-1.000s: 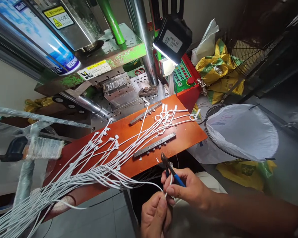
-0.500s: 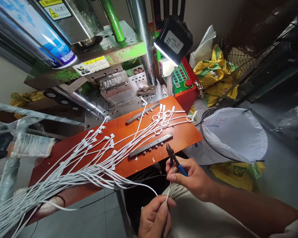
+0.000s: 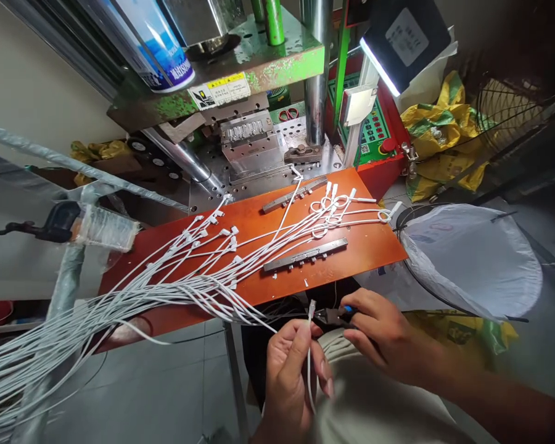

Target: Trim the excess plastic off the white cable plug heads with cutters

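Observation:
My left hand (image 3: 293,373) pinches a white cable (image 3: 309,376) between thumb and fingers, just below its small connector end (image 3: 311,307), which points upward. My right hand (image 3: 382,327) is wrapped round blue-handled cutting pliers (image 3: 335,316). The pliers lie almost level, with their jaws close to the connector end; whether they touch it I cannot tell. Beyond the hands, a bundle of white cables (image 3: 166,295) spreads over an orange-brown board (image 3: 254,296). Many of the cables have white moulded plugs, and some ends are looped.
Two metal mould bars (image 3: 305,255) lie on the board. Behind it stands a green press (image 3: 287,65) with a lower mould (image 3: 248,132). A lit lamp (image 3: 404,46) hangs at upper right, above a red control box (image 3: 383,148). A white-lined bin (image 3: 476,259) stands right.
The pliers have swung from pointing up to lying level, jaws leftward. My left hand has risen slightly, and the cable end now stands clear above its fingers. The camera view has shifted left.

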Tool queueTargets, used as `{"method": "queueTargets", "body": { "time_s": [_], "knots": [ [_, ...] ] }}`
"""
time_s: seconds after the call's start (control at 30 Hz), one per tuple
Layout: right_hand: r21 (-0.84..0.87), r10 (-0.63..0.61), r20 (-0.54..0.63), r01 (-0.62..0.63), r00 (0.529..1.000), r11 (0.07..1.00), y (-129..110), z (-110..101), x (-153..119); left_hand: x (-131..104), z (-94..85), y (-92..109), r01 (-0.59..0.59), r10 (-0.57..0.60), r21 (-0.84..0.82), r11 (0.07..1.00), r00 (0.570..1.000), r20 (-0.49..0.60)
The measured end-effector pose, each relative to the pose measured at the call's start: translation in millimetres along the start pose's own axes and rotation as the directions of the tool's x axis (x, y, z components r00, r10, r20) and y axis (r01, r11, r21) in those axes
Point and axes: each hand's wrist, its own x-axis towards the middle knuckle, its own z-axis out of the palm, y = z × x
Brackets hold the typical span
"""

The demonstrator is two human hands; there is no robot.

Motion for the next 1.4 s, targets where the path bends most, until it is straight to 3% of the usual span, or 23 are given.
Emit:
{"method": "queueTargets", "body": {
  "time_s": [0.1, 0.27, 0.53, 0.67, 0.97, 1.17, 1.4],
  "knots": [
    [-0.132, -0.074, -0.05, 0.067, 0.996, 0.989, 3, 9, -2, -1, 1.2, -2, 0.007, -0.007, -0.023, 1.0, 1.0, 0.016],
    [-0.141, -0.096, -0.105, 0.081, 0.99, 0.987, 6, 17, -1, -1, 1.4, -5, -0.009, 0.009, -0.015, 1.0, 1.0, -0.004],
    [0.003, -0.004, -0.036, 0.004, 0.999, 1.0, 7, 16, -1, 1, 0.4, -9, -0.031, 0.032, -0.023, 0.999, 0.998, 0.048],
    [0.06, 0.079, -0.046, -0.076, 0.996, 0.995, 7, 14, -2, 3, -1.3, -15, -0.077, 0.077, -0.02, 0.997, 0.997, 0.009],
    [-0.04, 0.0, -0.074, -0.003, 0.997, 0.999, 5, 22, -9, 0, 9.5, -4, -0.115, 0.122, 0.141, 0.983, 0.992, -0.043],
    [-0.046, 0.0, -0.093, -0.004, 0.996, 0.999, 2, 26, -7, -1, 10.7, -7, -0.229, 0.263, 0.304, 0.925, 0.962, -0.075],
    [0.21, 0.147, 0.027, -0.149, 0.989, 0.966, -3, 29, -8, 1, 8.9, -10, -0.288, 0.337, 0.353, 0.89, 0.938, -0.085]
  ]
}}
